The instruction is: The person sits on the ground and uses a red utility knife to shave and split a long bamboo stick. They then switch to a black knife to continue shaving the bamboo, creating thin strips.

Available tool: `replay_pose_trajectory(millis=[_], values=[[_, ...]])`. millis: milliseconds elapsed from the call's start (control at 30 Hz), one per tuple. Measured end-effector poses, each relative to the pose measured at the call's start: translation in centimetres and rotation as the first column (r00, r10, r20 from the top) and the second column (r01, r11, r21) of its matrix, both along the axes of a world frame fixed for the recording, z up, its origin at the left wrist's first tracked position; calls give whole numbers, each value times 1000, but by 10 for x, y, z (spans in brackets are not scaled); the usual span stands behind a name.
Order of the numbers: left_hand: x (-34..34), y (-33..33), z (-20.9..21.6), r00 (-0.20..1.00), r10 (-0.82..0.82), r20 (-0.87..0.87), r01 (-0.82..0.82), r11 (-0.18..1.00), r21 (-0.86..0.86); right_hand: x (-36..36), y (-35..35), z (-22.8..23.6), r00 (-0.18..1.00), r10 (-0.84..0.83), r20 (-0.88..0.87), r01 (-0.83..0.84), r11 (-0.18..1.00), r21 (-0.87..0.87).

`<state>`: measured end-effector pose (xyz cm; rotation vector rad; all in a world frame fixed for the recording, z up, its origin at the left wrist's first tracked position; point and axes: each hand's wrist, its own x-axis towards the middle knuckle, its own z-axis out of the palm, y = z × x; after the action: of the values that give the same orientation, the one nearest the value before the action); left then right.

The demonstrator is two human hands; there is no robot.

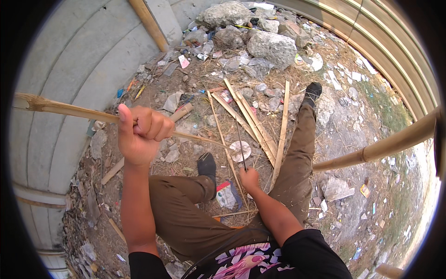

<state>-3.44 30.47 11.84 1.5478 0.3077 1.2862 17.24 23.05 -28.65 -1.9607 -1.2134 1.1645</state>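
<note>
My left hand (144, 134) is closed around a split bamboo stick (74, 110), thumb pointing up. The stick slants from the left side, with a thick node at its far left, down to a thin end near the middle. My right hand (249, 180) is a fist in front of my body, holding a long, thin, dark blade (241, 146) seen nearly edge-on; its handle is hidden in the fingers. The blade points away from me, a little right of the bamboo's thin end. Whether the two touch, I cannot tell. Several split bamboo strips (253, 118) lie beyond the blade.
My legs (292, 158) are spread on littered, stony ground. A round bamboo pole (381, 151) crosses at the right. Large rocks (272, 49) lie at the back, a concrete wall (93, 60) stands left, and a ribbed fence (390, 42) back right. Another bamboo piece (113, 171) lies left.
</note>
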Motion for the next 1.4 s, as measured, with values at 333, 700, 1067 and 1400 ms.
replay_pose_trajectory(millis=[333,700,1067,1400], values=[[-4,-4,15,981,-157,-113,156,988,-15,-4,14,-52,978,141,156,-113,977,-179],[-8,-5,13,980,-157,-122,156,988,-18,-20,23,8,992,-15,-127,57,943,329],[-19,3,7,996,7,-90,-4,999,37,-19,17,-25,999,38,-4,-38,993,108],[-17,4,8,994,35,-102,-32,999,29,-5,14,-56,968,142,205,-93,968,-232]])
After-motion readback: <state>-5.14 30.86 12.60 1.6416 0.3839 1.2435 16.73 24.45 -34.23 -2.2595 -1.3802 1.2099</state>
